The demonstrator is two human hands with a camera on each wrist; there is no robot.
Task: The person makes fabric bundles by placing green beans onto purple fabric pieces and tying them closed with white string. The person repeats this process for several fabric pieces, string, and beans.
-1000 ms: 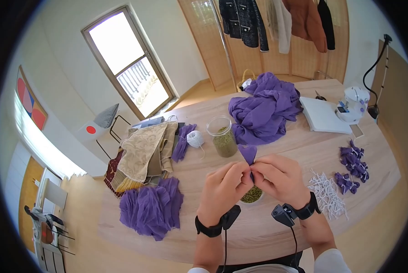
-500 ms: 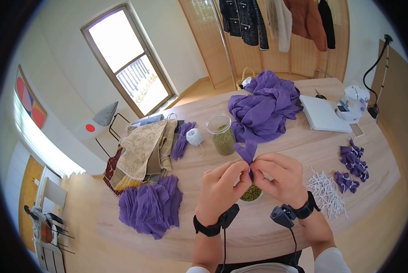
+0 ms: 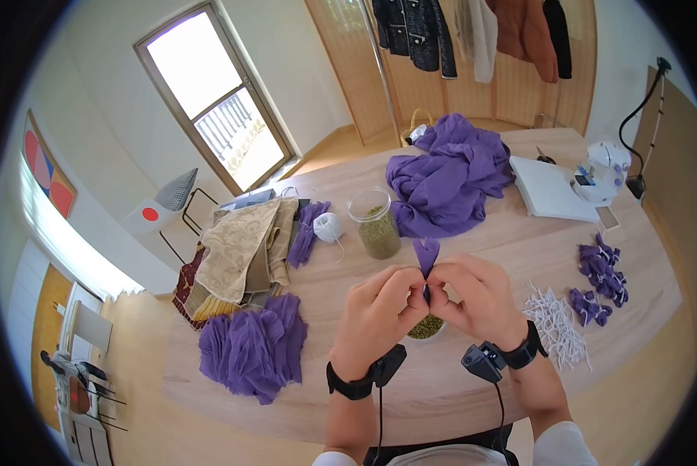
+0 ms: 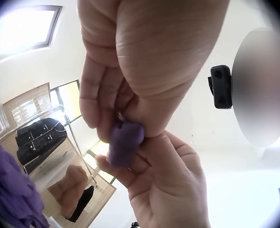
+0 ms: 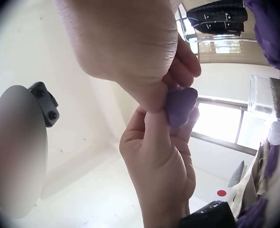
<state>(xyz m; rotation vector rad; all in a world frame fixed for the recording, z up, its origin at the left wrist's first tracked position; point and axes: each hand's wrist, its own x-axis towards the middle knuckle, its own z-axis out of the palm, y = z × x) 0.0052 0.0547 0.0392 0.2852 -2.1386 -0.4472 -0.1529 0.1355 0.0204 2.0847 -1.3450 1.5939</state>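
Note:
Both hands meet over the table in the head view. My left hand and my right hand pinch a small piece of purple cloth between thumbs and fingers, and its loose end stands up above the fingertips. From below, a rounded, bunched part of the cloth bulges between the two hands in the left wrist view. The right wrist view has the same bulge of cloth at the thumbs. Under the hands is a small container of green grains, partly hidden by them.
A glass jar of green grains and a white string ball stand beyond the hands. Purple cloth lies in a heap and a pile. Cut white strings, tied purple bundles and a sewing machine are right.
The hands stay together on the cloth, with small finger movements. Its loose end, bent over to the left half a second ago, now stands narrower and more upright. The head view has shifted slightly.

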